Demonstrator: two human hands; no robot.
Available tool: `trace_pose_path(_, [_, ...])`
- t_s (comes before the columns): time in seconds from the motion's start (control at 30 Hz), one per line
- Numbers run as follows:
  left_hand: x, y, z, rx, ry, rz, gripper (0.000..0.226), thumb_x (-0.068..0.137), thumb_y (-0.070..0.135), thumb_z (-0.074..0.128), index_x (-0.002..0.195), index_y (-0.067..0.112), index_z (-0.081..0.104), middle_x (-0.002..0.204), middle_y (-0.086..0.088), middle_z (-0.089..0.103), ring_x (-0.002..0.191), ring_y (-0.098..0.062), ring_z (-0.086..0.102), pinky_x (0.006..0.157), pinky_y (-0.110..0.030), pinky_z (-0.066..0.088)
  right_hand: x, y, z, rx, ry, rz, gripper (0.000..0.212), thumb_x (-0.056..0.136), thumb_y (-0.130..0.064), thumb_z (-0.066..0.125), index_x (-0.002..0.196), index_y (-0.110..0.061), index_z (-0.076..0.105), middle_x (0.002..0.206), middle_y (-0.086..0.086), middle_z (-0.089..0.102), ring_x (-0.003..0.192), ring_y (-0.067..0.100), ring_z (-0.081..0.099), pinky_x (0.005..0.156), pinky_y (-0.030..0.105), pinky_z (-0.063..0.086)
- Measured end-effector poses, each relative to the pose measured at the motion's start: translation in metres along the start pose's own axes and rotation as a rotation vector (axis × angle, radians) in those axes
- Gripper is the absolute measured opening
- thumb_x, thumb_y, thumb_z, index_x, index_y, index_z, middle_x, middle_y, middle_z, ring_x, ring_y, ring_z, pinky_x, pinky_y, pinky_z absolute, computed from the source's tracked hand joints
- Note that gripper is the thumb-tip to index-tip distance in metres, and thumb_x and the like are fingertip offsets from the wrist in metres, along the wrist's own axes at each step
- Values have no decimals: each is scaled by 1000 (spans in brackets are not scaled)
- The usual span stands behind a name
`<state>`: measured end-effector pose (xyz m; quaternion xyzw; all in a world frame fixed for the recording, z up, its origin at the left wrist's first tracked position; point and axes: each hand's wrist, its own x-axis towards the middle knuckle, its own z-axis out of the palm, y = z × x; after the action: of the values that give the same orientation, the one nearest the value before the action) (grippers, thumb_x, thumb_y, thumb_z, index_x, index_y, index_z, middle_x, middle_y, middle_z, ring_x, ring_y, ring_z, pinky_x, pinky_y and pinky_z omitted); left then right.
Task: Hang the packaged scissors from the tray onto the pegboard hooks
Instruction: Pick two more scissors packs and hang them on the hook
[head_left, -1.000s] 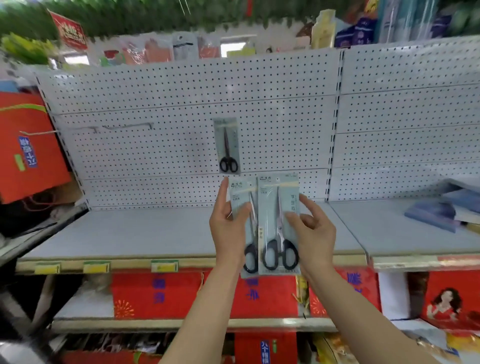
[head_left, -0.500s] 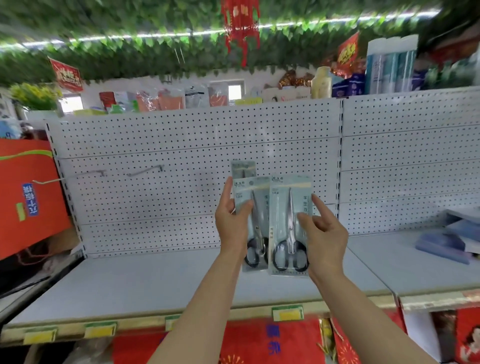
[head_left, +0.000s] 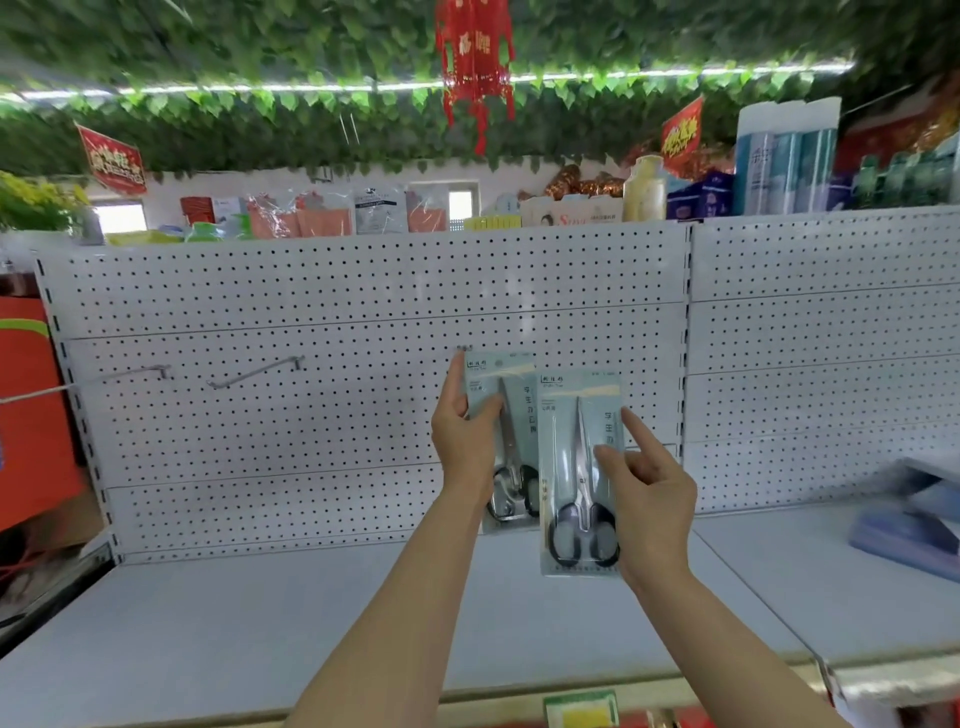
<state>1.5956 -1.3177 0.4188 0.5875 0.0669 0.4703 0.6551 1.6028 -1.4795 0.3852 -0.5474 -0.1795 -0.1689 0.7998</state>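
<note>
Each hand holds one flat, pale blue-green card pack of steel scissors with black loop handles, both upright with blades pointing up so the punched top of the card leads toward the white perforated metal pegboard (head_left: 363, 415). The left hand (head_left: 465, 441) pinches the left pack (head_left: 511, 410) along its near edge, thumb across the front and index finger running up behind the corner; that grip leaves the top strip free, which is what has to slide over a hook. Its upper edge sits just below a small dark fitting (head_left: 464, 348) on the board, probably the base of a hook seen end-on, though at this angle I cannot be sure. The right hand (head_left: 649, 499) holds the right pack (head_left: 579, 467) lower and nearer the camera, thumb pressed on the front, index finger stretched up along the right edge and the other fingers curled behind; it looks like a waiting hold, keeping the second pack clear of the first. The two packs overlap slightly in view, and whether they touch cannot be told. Two bare wire hooks (head_left: 257, 371) jut from the board well to the left, unused. The grey shelf deck (head_left: 260, 623) below is apart from both packs, and no tray is in sight. By my judgement the step in hand is lining the left pack's hole up with the hook.
</note>
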Motion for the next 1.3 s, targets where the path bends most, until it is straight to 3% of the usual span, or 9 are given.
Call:
trace_pose_path(0.2, [19, -18, 1, -14, 60, -24, 68, 88, 1, 66, 135, 47, 50, 114, 0, 72, 98, -12, 70, 73, -22, 59, 16, 10, 9, -13, -50, -10, 49, 86, -4, 68, 122, -37, 61, 64, 3, 22, 60, 16, 23, 63, 4, 38])
trace_pose_path(0.33, [27, -25, 3, 4, 45, -25, 70, 88, 2, 67, 130, 54, 49, 128, 0, 66, 110, -12, 66, 87, -29, 57, 18, 14, 12, -24, -44, -22, 48, 85, -4, 69, 122, -34, 63, 63, 0, 23, 58, 13, 24, 57, 3, 36])
trace_pose_path(0.47, [35, -35, 3, 8, 56, -31, 70, 87, 1, 68, 133, 51, 48, 124, 1, 68, 105, -11, 68, 83, -29, 59, 20, 16, 17, -32, -48, -17, 48, 86, -6, 69, 121, -36, 63, 59, -3, 25, 57, 12, 25, 59, 10, 37])
trace_pose_path(0.63, [45, -47, -3, 104, 67, -8, 69, 88, 4, 67, 139, 44, 47, 110, 10, 70, 83, -2, 67, 66, -11, 52, 20, 24, 24, -38, -51, 1, 47, 86, -6, 69, 124, -34, 64, 57, -9, 23, 56, 11, 24, 61, 17, 35])
trace_pose_path(0.8, [56, -56, -8, 379, 85, 64, 67, 90, 14, 65, 138, 55, 41, 91, 21, 68, 67, -9, 55, 68, -30, 58, 18, 33, 34, -45, -67, 14, 47, 86, -5, 68, 122, -35, 65, 58, -7, 26, 56, 11, 25, 57, 19, 34])
trace_pose_path(0.9, [57, -55, -13, 454, 60, 125, 67, 92, 18, 63, 135, 62, 37, 104, 12, 69, 86, -10, 65, 76, -32, 57, 18, 35, 45, -43, -81, 2, 48, 86, -5, 68, 123, -34, 64, 57, -6, 28, 54, 9, 27, 55, 14, 34])
trace_pose_path(1.03, [65, -48, -23, 567, -25, 246, 59, 95, 19, 56, 145, 43, 37, 128, 13, 58, 112, -7, 57, 92, -29, 50, 25, 38, 64, -21, -100, 16, 46, 86, -6, 67, 124, -33, 65, 63, 2, 31, 58, 12, 31, 57, 16, 38])
trace_pose_path(1.2, [63, -28, -32, 486, 67, 307, 41, 100, 24, 52, 139, 37, 50, 108, 20, 54, 99, 7, 56, 71, 1, 40, 37, 49, 92, 18, -108, 51, 47, 85, -8, 67, 124, -34, 64, 68, 9, 47, 63, 17, 44, 68, 30, 52])
trace_pose_path(1.3, [59, -18, -32, 440, -14, 395, 35, 99, 34, 54, 133, 36, 57, 122, 11, 53, 109, 3, 55, 82, -5, 46, 41, 60, 102, 39, -104, 78, 47, 85, -8, 67, 124, -34, 65, 69, 10, 47, 64, 19, 44, 68, 31, 52])
